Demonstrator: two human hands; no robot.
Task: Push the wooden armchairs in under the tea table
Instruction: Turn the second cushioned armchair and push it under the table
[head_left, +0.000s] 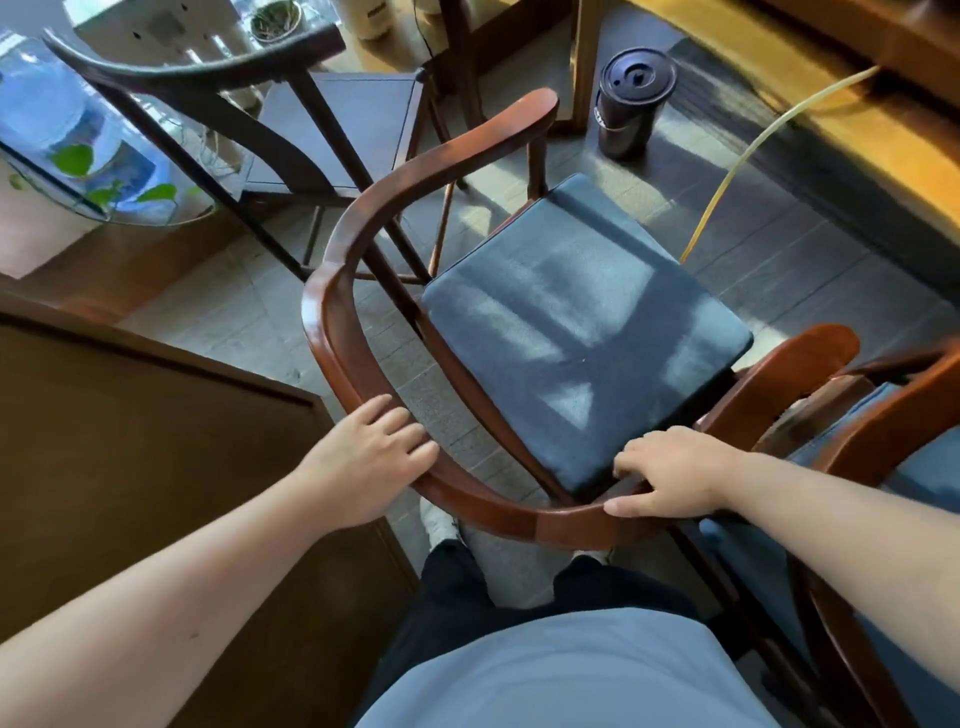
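A reddish wooden armchair (332, 322) with a curved back rail and a dark blue seat cushion (582, 322) stands in front of me, facing away. My left hand (369, 457) rests flat on the left part of the rail, fingers spread. My right hand (670, 478) grips the rail at the back right, fingers curled over it. A second reddish armchair (883, 431) with a blue cushion stands close on the right, its arm touching the first. The tea table (831, 104) runs along the far right, light wood edge in sun.
A dark wooden chair (208, 88) stands at the far left. A black lidded bin (631, 104) sits on the tiled floor ahead, with a yellow hose (727, 176) beside it. A brown cabinet (130, 441) is at my left. A glass fish tank (67, 145) stands far left.
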